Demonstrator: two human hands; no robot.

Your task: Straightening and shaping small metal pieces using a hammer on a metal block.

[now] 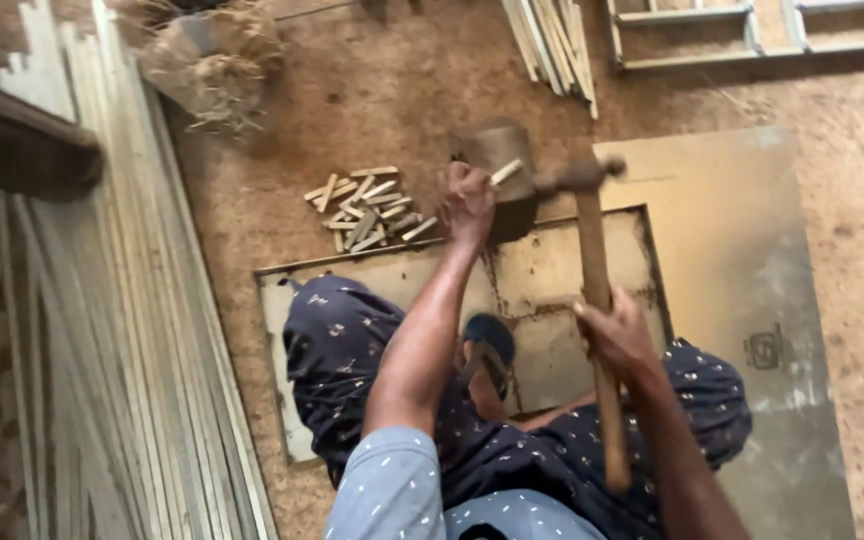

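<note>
Hammer and stick at the wooden block.
I am seeing the right hand (617,335) clenching the hammer (592,260) by its handle, head near the block (502,165); the left hand (465,200) is grasping a short pale stick (507,171) against that block, beside the pile of cut sticks (367,208).

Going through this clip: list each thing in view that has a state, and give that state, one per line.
left hand: closed on a short wooden piece, held against a block
right hand: gripping the hammer handle
hammer: raised, head near the block, blurred
short wood pieces: loose pile on the floor
long strips: stacked lying flat at left
flat board: lying on the ground
</note>
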